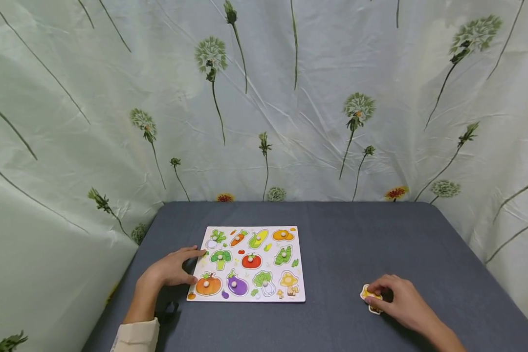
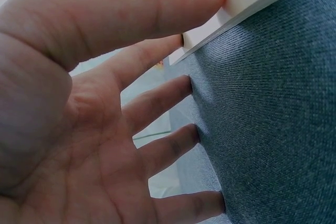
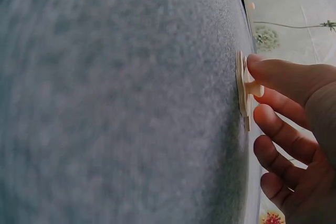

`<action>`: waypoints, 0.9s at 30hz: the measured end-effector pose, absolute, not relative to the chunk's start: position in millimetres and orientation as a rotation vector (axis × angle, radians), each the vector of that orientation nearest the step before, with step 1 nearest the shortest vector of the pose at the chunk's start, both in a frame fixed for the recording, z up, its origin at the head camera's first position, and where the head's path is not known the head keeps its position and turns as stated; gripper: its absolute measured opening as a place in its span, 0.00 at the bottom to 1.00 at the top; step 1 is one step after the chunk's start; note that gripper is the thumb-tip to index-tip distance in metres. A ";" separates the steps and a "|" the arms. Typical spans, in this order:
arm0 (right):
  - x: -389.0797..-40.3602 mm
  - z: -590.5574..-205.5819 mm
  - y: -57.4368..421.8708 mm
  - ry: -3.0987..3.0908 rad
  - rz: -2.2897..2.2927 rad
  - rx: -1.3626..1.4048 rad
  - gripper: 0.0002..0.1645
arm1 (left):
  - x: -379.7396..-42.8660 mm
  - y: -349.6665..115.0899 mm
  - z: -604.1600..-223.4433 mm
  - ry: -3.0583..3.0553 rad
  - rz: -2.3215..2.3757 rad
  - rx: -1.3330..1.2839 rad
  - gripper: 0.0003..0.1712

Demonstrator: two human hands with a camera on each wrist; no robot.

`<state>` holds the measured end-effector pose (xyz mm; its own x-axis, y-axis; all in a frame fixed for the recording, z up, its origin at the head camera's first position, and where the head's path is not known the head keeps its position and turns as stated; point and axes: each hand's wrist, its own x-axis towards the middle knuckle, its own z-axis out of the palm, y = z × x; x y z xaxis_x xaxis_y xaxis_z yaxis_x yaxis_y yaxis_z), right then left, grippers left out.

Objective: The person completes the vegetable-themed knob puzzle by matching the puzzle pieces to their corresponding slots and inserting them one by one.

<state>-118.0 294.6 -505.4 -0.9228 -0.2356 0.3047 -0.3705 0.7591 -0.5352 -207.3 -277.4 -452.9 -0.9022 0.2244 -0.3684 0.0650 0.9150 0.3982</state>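
Observation:
A white wooden vegetable puzzle board [image 1: 301,297] lies on the left half of the table. My left hand [image 1: 171,268] is at its left side, fingers spread and fairly straight. In the left wrist view the thumb [image 2: 205,3] rests on the board's edge and the other fingertips come down beside it. Well to the right, my right hand [image 1: 398,298] pinches a yellow mushroom puzzle piece [image 1: 365,292] between thumb and forefinger. The right wrist view shows the piece edge-on, with its wooden knob [image 3: 254,88] at the fingers; whether it touches the table is unclear.
Knobbed pieces, such as a tomato [image 1: 252,261] and an eggplant [image 1: 238,286], sit in the board. The printed mushroom spot [image 1: 289,279] shows no knob. A dark grey cloth covers the table [image 1: 334,244]. Behind hangs a flowered curtain [image 1: 308,127].

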 end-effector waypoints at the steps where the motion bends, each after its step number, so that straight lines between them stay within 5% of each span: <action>1: -117.7 -506.7 295.4 -2.719 0.904 0.491 0.13 | -207.2 -277.2 -452.8 2.663 0.536 0.211 0.48; 27: -131.8 -491.9 281.9 -2.789 0.945 0.590 0.06 | -206.3 -276.3 -452.6 2.670 0.532 0.208 0.48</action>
<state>-131.8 281.9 -491.9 -0.9138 -0.3195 0.2507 -0.4061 0.7263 -0.5547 -206.3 -276.3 -452.6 -0.9056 0.2208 -0.3622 0.0650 0.9160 0.3959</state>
